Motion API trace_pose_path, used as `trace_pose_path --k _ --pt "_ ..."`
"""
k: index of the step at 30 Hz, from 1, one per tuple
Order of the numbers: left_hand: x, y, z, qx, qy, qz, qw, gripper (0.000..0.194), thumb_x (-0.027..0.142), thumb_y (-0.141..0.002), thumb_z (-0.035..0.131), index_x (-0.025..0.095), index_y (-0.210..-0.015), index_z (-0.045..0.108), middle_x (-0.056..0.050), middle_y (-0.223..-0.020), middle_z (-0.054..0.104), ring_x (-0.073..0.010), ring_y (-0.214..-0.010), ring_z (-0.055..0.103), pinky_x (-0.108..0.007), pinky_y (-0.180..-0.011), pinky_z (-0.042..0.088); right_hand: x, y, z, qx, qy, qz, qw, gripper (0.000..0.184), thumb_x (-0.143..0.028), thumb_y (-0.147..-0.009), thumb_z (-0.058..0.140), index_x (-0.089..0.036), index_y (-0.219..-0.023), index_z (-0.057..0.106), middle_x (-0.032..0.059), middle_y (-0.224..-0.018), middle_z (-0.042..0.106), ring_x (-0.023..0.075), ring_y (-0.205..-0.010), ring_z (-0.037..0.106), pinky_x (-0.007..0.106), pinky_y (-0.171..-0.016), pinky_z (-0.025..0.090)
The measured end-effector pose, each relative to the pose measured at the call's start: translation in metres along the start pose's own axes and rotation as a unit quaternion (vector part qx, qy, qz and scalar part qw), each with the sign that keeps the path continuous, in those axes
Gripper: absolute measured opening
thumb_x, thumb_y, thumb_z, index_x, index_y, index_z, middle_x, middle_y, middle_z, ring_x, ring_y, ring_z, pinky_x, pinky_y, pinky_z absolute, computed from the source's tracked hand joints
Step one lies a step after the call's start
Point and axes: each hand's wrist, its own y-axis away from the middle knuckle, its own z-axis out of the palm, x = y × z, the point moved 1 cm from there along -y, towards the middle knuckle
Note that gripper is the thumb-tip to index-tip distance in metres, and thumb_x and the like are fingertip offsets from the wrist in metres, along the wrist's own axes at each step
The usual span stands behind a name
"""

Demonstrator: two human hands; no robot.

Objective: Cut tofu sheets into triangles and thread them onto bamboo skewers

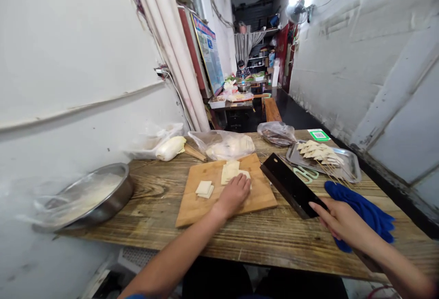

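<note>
Two blue gloves under right hand; scissors beside cleaver.

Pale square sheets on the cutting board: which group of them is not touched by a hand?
The small stack on the left part of the board. The other group, nearer the cleaver, has the left hand on it.

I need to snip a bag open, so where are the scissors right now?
In the head view, the scissors lie right of the cutting board, between the cleaver and the metal tray.
</note>
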Motion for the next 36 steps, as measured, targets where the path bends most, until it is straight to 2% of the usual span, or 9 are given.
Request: trace_pose_path --k 3,5,8,15,20,22,25,30,36 --pt "0.010 0.047 -0.001 0.082 0.011 0.036 0.996 0.035 0.016 -0.088 0.034 0.012 -0.122 0.045 -0.017 -0.122 0.051 -0.0267 -0.122 0.038 -0.045 -0.094 0.038 -0.011 -0.002 0.002 0.005 0.046 -0.037 0.998 0.041 -0.045 -0.090 0.029 -0.021 -0.064 0.049 0.0031 -0.053 0.061 0.0163 -0.049 0.058 0.024 -0.049 0.039" --pt "0.016 0.074 0.000 0.109 0.017 0.026 0.994 0.038 0.013 -0.088 0.034 0.011 -0.125 0.043 -0.017 -0.121 0.052 -0.0265 -0.123 0.038 -0.044 -0.092 0.041 -0.023 -0.007 0.005 -0.006 0.075 -0.068 0.995 0.040 -0.043 -0.090 0.029 -0.019 -0.069 0.054 0.0052 -0.062 0.064 0.0176 -0.058 0.061 0.024 -0.055 0.039" --pt "0.024 0.093 0.004 0.130 0.035 0.004 0.991 0.044 0.008 -0.087 0.032 0.009 -0.130 0.037 -0.018 -0.120 0.053 -0.0252 -0.122 0.039 -0.041 -0.091 0.044 -0.045 -0.015 0.014 -0.050 0.121 -0.111 0.985 0.038 -0.038 -0.091 0.031 -0.018 -0.077 0.060 0.0060 -0.069 0.066 0.0181 -0.064 0.062 0.024 -0.059 0.038" --pt "0.031 0.088 0.001 0.123 0.022 -0.086 0.988 0.040 0.009 -0.086 0.037 0.012 -0.124 0.045 -0.019 -0.124 0.049 -0.0275 -0.119 0.043 -0.043 -0.089 0.044 -0.080 -0.024 0.026 -0.111 0.200 -0.155 0.961 0.033 -0.030 -0.091 0.034 -0.017 -0.078 0.062 0.0066 -0.072 0.067 0.0180 -0.065 0.063 0.024 -0.056 0.035" --pt "0.044 0.088 -0.002 0.097 0.015 -0.220 0.971 0.054 0.039 -0.083 0.049 0.012 -0.129 0.040 -0.022 -0.128 0.045 -0.0332 -0.118 0.042 -0.050 -0.090 0.041 -0.084 -0.026 0.027 -0.125 0.217 -0.133 0.959 0.033 -0.031 -0.091 0.035 -0.017 -0.077 0.062 0.0079 -0.071 0.067 0.0185 -0.064 0.064 0.024 -0.055 0.035" --pt "0.048 0.086 0.000 0.109 0.021 -0.245 0.963 0.055 0.040 -0.082 0.049 0.012 -0.129 0.041 -0.021 -0.123 0.050 -0.0322 -0.115 0.045 -0.049 -0.091 0.040 -0.084 -0.027 0.027 -0.124 0.219 -0.129 0.959 0.034 -0.032 -0.091 0.034 -0.017 -0.078 0.062 0.0083 -0.070 0.067 0.0192 -0.064 0.064 0.024 -0.055 0.035" --pt "0.050 0.083 0.003 0.133 0.029 -0.262 0.955 0.046 0.031 -0.084 0.048 0.013 -0.126 0.045 -0.019 -0.123 0.051 -0.0295 -0.113 0.047 -0.046 -0.091 0.040 -0.083 -0.027 0.026 -0.121 0.218 -0.134 0.959 0.034 -0.033 -0.091 0.034 -0.017 -0.079 0.062 0.0076 -0.068 0.067 0.0190 -0.064 0.064 0.024 -0.055 0.035" --pt "0.050 0.080 0.002 0.140 0.047 -0.282 0.948 0.059 0.043 -0.079 0.053 0.011 -0.127 0.043 -0.022 -0.129 0.043 -0.0336 -0.118 0.041 -0.050 -0.094 0.036 -0.078 -0.029 0.025 -0.118 0.211 -0.137 0.961 0.031 -0.033 -0.091 0.035 -0.019 -0.078 0.060 0.0061 -0.069 0.067 0.0179 -0.063 0.063 0.024 -0.055 0.034" --pt "0.049 0.083 0.005 0.172 0.049 -0.272 0.946 0.042 0.026 -0.083 0.050 0.013 -0.123 0.046 -0.019 -0.118 0.051 -0.0276 -0.110 0.049 -0.044 -0.087 0.044 -0.080 -0.030 0.027 -0.120 0.213 -0.134 0.960 0.035 -0.035 -0.092 0.033 -0.019 -0.077 0.059 0.0057 -0.067 0.066 0.0183 -0.063 0.063 0.024 -0.055 0.034"
